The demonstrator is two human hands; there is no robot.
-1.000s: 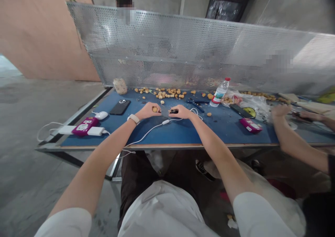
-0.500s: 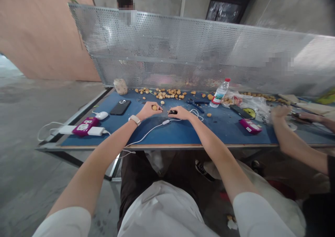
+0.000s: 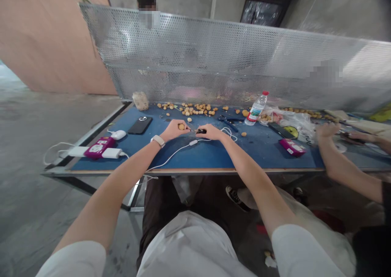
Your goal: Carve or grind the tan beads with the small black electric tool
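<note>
- Head view: the person's left hand (image 3: 174, 130) holds a small round tan nut (image 3: 181, 126) in a narrow pinch between thumb and fingers, above a blue-topped work table (image 3: 210, 161).
- The right hand (image 3: 210, 132) is closed narrowly on a short black-handled tool (image 3: 200, 131), its thin tip pointing at the nut from just beside it.
- Done and left, as far as shows: a long scatter of loose tan nuts (image 3: 189, 108) lies along the table's far side, below a perforated silver metal screen (image 3: 195, 57), and one lone tan nut (image 3: 243, 134) sits to the right of the hands. Which of them have been worked on cannot be told at this size.
- Nearby are a clear plastic water bottle with a red cap (image 3: 257, 109), a flat black phone (image 3: 140, 125) and a magenta cardboard box (image 3: 291, 147). A co-worker's hands (image 3: 326, 130) are busy at the right.
- Hidden: the fingers cover much of the nut and the tool's body, so contact between tip and nut cannot be told. The co-worker's held object is hard to make out, and the frame cuts off the table's right end.
</note>
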